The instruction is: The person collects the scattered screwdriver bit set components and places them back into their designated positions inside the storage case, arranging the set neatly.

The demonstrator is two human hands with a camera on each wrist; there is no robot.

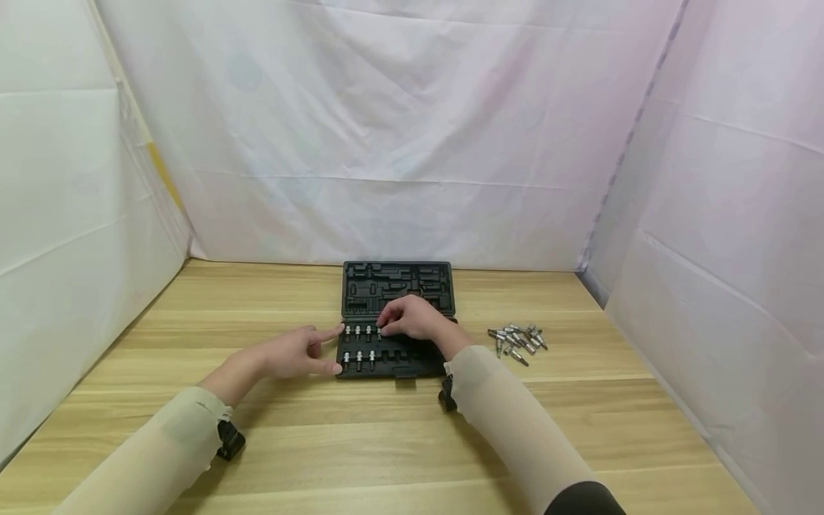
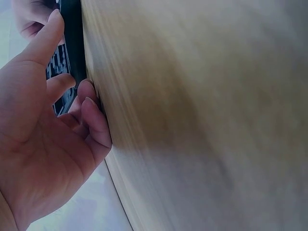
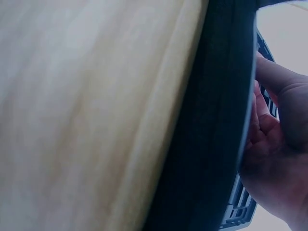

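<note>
A black plastic case (image 1: 421,369) lies unfolded on the table, its moulded lid (image 1: 398,289) leaning back behind the tray. Silver bit sockets (image 1: 359,358) stand in two rows in the tray's left half. My right hand (image 1: 415,319) reaches over the tray and pinches a bit socket (image 1: 379,332) at the right end of the upper row. With index finger and thumb stretched apart, my left hand (image 1: 291,353) touches the case's left edge. The right wrist view shows the case's dark front wall (image 3: 211,110) close up, hiding the fingertips and bit socket.
A loose pile of bit sockets (image 1: 517,339) lies on the wooden table (image 1: 360,450) to the right of the case. White cloth (image 1: 399,136) hangs behind the table and along both sides. Each wrist wears a small black camera.
</note>
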